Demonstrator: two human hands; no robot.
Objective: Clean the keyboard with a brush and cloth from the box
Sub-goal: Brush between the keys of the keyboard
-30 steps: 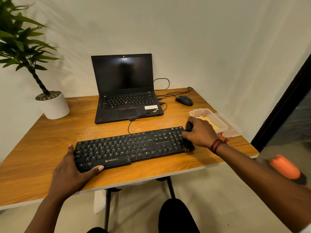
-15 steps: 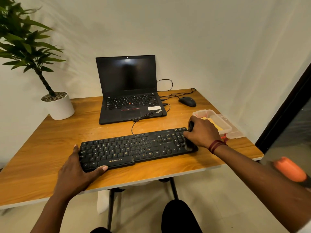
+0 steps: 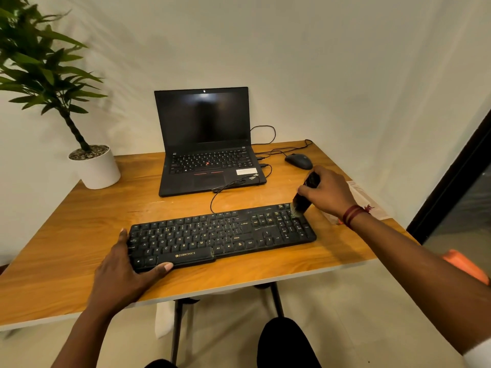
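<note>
A black Zebronics keyboard [image 3: 220, 236] lies across the front of the wooden table [image 3: 87, 229]. My left hand [image 3: 125, 272] grips its front left corner, thumb along the front edge. My right hand [image 3: 328, 191] holds a dark brush [image 3: 303, 200] tilted down, its pale bristles touching the keys at the keyboard's far right corner. The clear plastic box [image 3: 364, 200] lies behind my right wrist, mostly hidden. No cloth shows.
An open black laptop [image 3: 207, 144] stands behind the keyboard, with cables trailing right to a dark mouse [image 3: 299, 161]. A potted plant in a white pot [image 3: 97, 168] sits at the back left. An orange object [image 3: 463, 266] lies off the table's right edge.
My right hand has lifted and moved back from the keyboard's right end, raising the brush so its bristles touch the far right corner. The left hand keeps its hold.
</note>
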